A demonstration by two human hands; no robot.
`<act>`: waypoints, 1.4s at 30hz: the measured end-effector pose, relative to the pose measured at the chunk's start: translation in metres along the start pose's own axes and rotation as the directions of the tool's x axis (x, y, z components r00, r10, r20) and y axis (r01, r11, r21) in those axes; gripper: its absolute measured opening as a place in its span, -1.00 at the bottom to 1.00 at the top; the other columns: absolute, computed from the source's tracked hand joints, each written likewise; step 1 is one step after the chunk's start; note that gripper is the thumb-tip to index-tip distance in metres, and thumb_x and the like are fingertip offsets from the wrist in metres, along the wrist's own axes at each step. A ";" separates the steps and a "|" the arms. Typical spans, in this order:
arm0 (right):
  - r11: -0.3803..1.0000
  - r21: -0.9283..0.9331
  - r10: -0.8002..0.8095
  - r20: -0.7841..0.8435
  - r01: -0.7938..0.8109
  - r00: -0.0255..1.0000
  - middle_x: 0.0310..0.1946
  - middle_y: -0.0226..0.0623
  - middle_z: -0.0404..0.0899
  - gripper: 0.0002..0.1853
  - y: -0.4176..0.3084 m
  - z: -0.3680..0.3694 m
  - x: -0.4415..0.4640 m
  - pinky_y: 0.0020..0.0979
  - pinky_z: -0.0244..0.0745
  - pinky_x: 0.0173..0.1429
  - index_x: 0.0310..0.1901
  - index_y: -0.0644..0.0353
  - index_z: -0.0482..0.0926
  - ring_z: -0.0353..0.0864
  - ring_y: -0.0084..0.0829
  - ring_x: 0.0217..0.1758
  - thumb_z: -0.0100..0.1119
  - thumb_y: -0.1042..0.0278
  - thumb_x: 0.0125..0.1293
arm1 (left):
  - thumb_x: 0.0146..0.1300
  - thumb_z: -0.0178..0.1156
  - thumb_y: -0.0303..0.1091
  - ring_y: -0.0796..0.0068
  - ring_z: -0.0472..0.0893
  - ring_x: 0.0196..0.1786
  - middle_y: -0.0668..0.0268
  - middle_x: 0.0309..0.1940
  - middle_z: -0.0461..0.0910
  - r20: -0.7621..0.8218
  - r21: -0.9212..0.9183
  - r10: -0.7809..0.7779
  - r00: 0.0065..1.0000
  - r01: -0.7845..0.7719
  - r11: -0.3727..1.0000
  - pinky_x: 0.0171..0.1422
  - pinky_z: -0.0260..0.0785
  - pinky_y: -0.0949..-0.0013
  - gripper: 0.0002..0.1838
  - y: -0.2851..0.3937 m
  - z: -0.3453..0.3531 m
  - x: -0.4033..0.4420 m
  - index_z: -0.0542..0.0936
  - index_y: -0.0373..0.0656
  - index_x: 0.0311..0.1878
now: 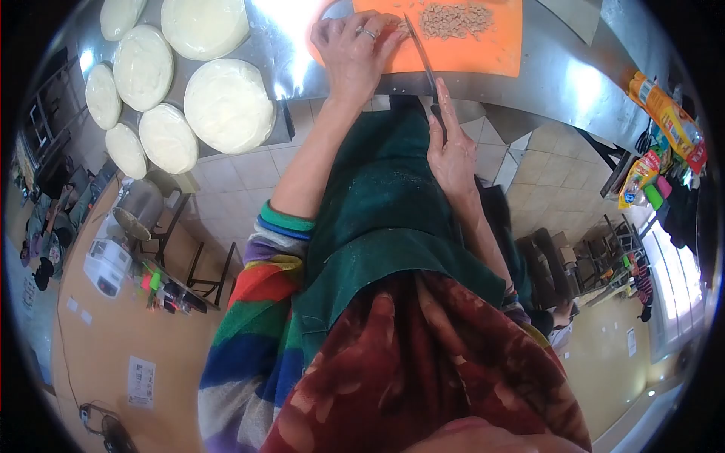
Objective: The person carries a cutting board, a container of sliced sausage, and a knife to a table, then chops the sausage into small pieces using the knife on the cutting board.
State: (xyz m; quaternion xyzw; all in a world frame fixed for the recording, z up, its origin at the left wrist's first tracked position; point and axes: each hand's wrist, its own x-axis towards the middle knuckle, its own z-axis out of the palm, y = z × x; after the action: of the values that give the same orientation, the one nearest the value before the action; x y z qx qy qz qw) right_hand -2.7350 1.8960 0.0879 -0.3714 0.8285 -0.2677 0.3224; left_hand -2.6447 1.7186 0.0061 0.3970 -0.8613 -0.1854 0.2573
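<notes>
My left hand (353,53), with a ring on one finger, rests at the left part of an orange cutting board (491,57). Its fingers are curled down over a small brown piece of food (398,27) beside the blade. My right hand (453,155) is wrapped round the black handle of a knife (420,49), one finger stretched along it. The blade points away from me over the board, just right of my left fingertips. A pile of small chopped brown pieces (455,21) lies to the right of the blade.
Several round, pale dough discs (229,106) lie on the metal table (563,83) at the left. Yellow and orange packages (664,117) are at the table's right end. A white machine (107,266) stands at the lower left. Tiled floor shows below the table edge.
</notes>
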 end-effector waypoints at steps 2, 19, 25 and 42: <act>0.999 0.016 -0.027 -0.041 0.027 0.999 0.32 -0.32 0.52 -0.43 0.001 0.001 0.000 -0.23 0.58 0.18 0.52 -0.13 0.25 0.62 -0.06 0.19 0.00 0.41 0.51 | 0.17 0.44 -0.06 0.41 0.51 -0.01 0.50 -0.13 0.67 -0.001 -0.004 -0.013 1.000 0.013 1.000 0.27 0.09 0.12 -0.71 0.000 0.000 0.000 0.76 0.15 -0.05; 0.999 0.049 0.012 0.042 -0.014 0.999 0.41 -0.18 0.41 -0.46 -0.004 -0.014 0.006 -0.23 0.48 0.31 0.51 0.02 0.27 0.49 -0.06 0.38 -0.02 0.42 0.53 | 0.18 0.44 -0.06 0.41 0.51 -0.02 0.50 -0.10 0.65 -0.007 0.028 0.005 1.000 -0.004 1.000 0.30 0.09 0.10 -0.72 0.001 0.001 0.001 0.76 0.18 -0.05; 0.995 0.075 0.062 0.060 -0.067 0.996 0.40 -0.22 0.42 -0.45 -0.005 -0.012 0.005 -0.24 0.49 0.30 0.51 0.00 0.26 0.49 -0.07 0.36 -0.01 0.42 0.52 | 0.26 0.39 -0.10 0.43 0.52 -0.02 0.49 -0.11 0.66 -0.002 -0.027 -0.011 1.000 0.011 1.000 0.33 0.07 0.11 -0.78 0.002 -0.001 0.002 0.76 0.13 -0.07; 0.999 -0.002 -0.035 -0.029 0.035 0.999 0.31 -0.36 0.53 -0.41 0.002 -0.003 0.004 -0.25 0.61 0.11 0.52 -0.18 0.25 0.68 -0.10 0.12 0.04 0.39 0.50 | 0.22 0.41 -0.09 0.37 0.53 0.01 0.44 -0.12 0.69 0.019 -0.039 -0.028 0.999 0.029 0.999 0.36 0.08 0.07 -0.73 0.001 0.001 -0.002 0.76 0.11 -0.04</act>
State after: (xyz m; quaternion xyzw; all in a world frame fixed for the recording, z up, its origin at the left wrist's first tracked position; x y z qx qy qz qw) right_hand -2.7407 1.8950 0.0871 -0.3819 0.8267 -0.2781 0.3054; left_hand -2.6454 1.7211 0.0052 0.4025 -0.8540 -0.2096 0.2544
